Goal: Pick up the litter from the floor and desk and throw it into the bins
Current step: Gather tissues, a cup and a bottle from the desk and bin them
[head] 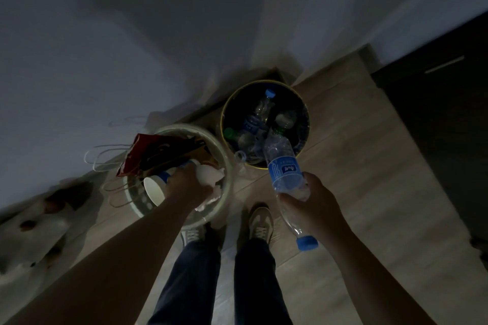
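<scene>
**Right hand**: fingers and thumb curled round the neck end of a clear plastic bottle. The bottle's base reaches over the near rim of the dark bin, which already holds several bottles. Its blue cap points back toward the person.

**Left hand**: closed on a paper cup and a wad of crumpled white paper, over the pale bin. A red bag stands in this bin.

**Handling:** the bottle looks empty, so it is judged light. Its thin wall is dented and will buckle under a hard squeeze, and the smooth plastic may slip. The firmest hold is at the shoulder or neck, where the wall is stiffer. The cup is light and crushable, best taken round its side, while the paper wad is soft and needs only a loose pinch.

**Writing:** the bottle's blue label carries white characters and a line drawing. In this dim light they are probably too blurred to read, and no brand can be named. The cup shows a blue band without legible text.
</scene>
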